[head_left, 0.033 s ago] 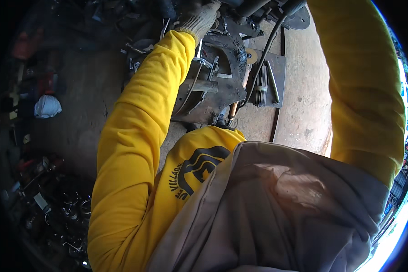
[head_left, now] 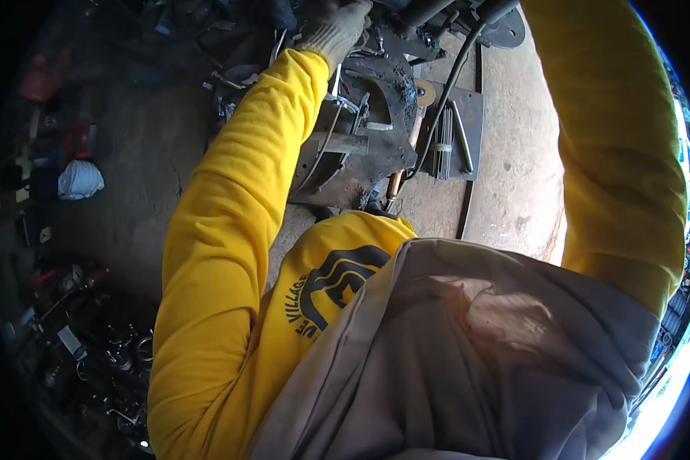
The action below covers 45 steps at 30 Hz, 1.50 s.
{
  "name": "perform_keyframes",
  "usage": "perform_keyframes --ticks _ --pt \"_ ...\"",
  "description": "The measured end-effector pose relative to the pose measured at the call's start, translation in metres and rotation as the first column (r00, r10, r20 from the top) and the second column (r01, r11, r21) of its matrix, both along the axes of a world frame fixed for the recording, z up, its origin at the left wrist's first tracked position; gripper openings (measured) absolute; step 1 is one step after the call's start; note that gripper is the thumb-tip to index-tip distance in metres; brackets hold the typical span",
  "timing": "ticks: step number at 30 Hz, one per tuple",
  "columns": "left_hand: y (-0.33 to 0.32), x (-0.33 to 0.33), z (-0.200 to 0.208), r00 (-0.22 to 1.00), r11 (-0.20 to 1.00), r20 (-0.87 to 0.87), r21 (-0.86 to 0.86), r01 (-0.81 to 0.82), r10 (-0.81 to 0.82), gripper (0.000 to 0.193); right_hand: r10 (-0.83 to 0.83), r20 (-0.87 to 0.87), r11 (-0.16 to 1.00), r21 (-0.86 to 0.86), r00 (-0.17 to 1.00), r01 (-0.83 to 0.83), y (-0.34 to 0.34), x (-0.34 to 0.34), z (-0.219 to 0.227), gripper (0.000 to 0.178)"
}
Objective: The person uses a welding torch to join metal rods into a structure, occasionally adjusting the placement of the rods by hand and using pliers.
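Observation:
My left hand (head_left: 337,32), in a pale knit work glove, reaches to the top edge of the view over dark metal parts. Its fingers look curled, but whatever they hold is hidden. Just below it lies a dark steel assembly (head_left: 399,144) with curved cut-outs and rough, crusted edges. A thin metal rod (head_left: 328,146) crosses that assembly. My right arm (head_left: 617,138), in a yellow sleeve, stretches up the right side and leaves at the top, so my right hand is out of sight.
Right of the assembly, a bundle of thin rods (head_left: 443,146) and a pale bar (head_left: 463,138) lie on a flat metal plate (head_left: 474,115). A black cable (head_left: 458,70) runs past a tan disc (head_left: 425,93) and a copper-coloured tube (head_left: 395,185). Loose metal parts (head_left: 119,353) clutter the lower left.
My left forearm and gloved hand have shifted very slightly upward. Nothing else has visibly moved.

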<state>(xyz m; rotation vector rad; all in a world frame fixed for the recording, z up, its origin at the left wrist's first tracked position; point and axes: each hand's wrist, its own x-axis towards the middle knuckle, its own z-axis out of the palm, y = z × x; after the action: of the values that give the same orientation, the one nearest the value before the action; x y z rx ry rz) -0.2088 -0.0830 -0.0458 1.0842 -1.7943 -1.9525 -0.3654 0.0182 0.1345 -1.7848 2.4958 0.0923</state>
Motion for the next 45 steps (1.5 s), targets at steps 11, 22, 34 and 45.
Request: perform_keyframes --ticks 11,22,34,45 --pt "-0.006 0.0 -0.01 0.997 0.992 -0.073 0.127 0.008 0.002 0.017 0.031 0.035 0.996 -0.085 0.999 -0.028 0.016 -0.002 -0.02 0.036" --pt "0.015 0.015 0.03 0.998 0.997 0.013 -0.052 -0.058 0.059 0.025 0.06 0.077 0.984 -0.175 0.995 -0.045 0.036 -0.002 -0.038 0.037" --pt "0.032 0.045 0.034 0.91 0.995 -0.416 -0.089 -0.045 0.004 0.022 0.12 0.091 0.96 -0.264 0.989 -0.092 0.046 0.002 -0.05 0.039" --pt "-0.08 0.077 0.094 0.831 0.924 -0.447 0.332 -0.188 0.33 0.02 0.514 0.035 0.738 -0.528 0.857 -0.421 0.02 0.025 -0.012 0.041"
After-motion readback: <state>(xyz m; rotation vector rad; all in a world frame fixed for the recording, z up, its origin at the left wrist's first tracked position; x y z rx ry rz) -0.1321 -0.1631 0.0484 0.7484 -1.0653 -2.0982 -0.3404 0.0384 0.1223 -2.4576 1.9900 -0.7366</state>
